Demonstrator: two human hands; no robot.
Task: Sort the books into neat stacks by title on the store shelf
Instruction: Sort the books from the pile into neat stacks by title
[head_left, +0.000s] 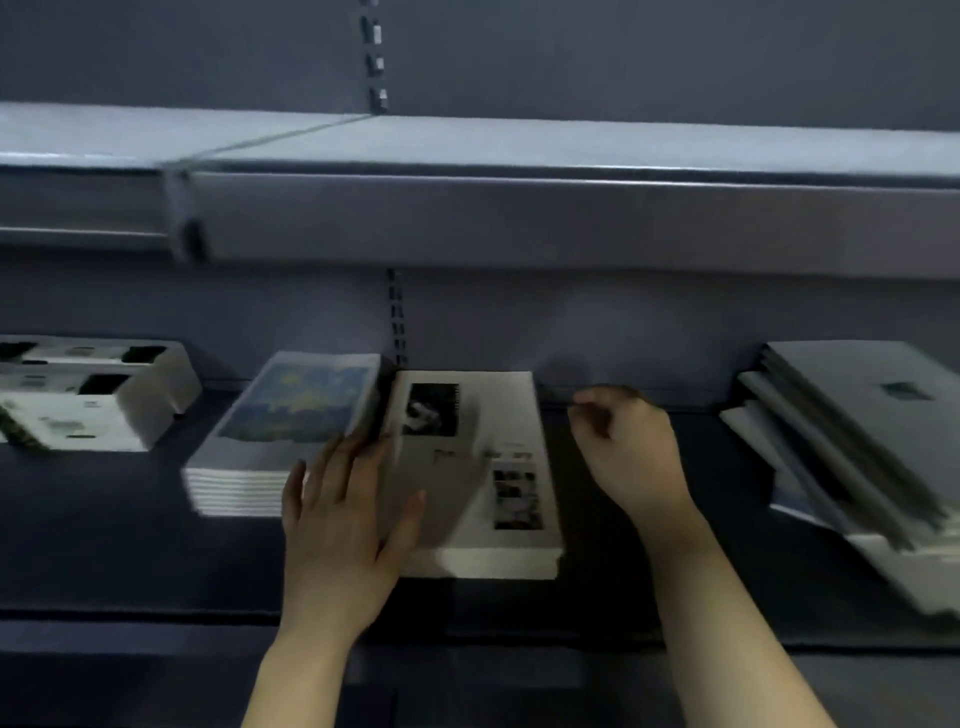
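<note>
A stack of white books with black photo covers (483, 467) lies in the middle of the dark shelf (104, 545). My left hand (337, 530) lies flat with straight fingers against the stack's left side, thumb on the top cover. Just left stands a stack with a blue painted cover (291, 410). My right hand (623, 447) hovers right of the middle stack, fingers loosely curled and holding nothing. A slanted pile of grey books (852, 441) lies at the right. Another stack of white books (83, 395) sits at the far left.
An upper shelf (519, 156) juts out above the books. A slotted upright (397, 317) runs down the back panel behind the middle stacks. Bare shelf shows between the middle stack and the grey pile. The frame is blurred.
</note>
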